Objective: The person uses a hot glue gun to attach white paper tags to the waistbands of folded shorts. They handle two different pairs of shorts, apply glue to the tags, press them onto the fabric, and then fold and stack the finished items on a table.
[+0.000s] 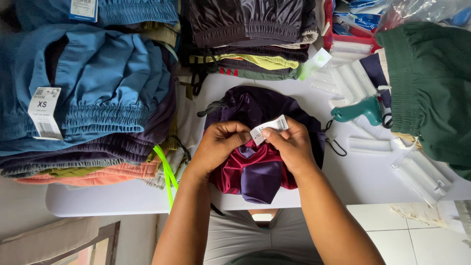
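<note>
On the white worktop [363, 181], three stacks of folded shorts are seen: blue-topped at nine o'clock [98, 83], dark at twelve [250, 29], green at three [431, 83]. One purple-and-maroon pair of shorts [255, 167] lies at centre. One teal tagging gun [355, 112] rests at two o'clock. One white label [269, 128] is pinched between the left hand [218, 145] and right hand [289, 145]; it is best held flat and taut.
</note>
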